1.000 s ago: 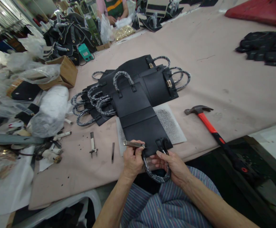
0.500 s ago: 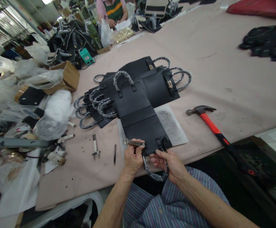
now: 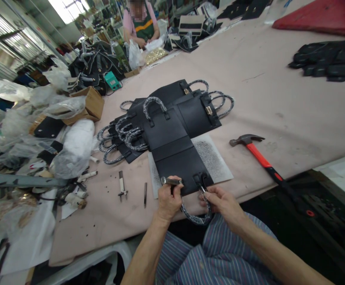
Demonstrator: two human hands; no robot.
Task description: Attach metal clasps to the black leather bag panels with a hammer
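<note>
A black bag panel (image 3: 174, 132) lies lengthwise toward me, its near end on a speckled white board (image 3: 212, 156). My left hand (image 3: 168, 204) is closed around a short metal punch-like tool (image 3: 170, 181), held at the panel's near left corner. Its working tip is hidden by the fingers. At the near right corner, my right hand (image 3: 224, 204) pinches the plastic-wrapped handle (image 3: 194, 219) close to its black tab (image 3: 200, 179). That handle loops off the table edge toward my lap.
A claw hammer (image 3: 257, 154) lies to the right, its grip past the table edge. Left of the board are a metal divider-like tool (image 3: 121, 186) and a thin rod (image 3: 145, 195). More black panels (image 3: 197, 114) are stacked behind. A co-worker (image 3: 142, 25) sits across the table.
My right hand has shifted slightly up the handle toward its tab, fingers now on the handle rather than the panel's edge. The left hand keeps the metal tool. The camera view has tilted up a little.
</note>
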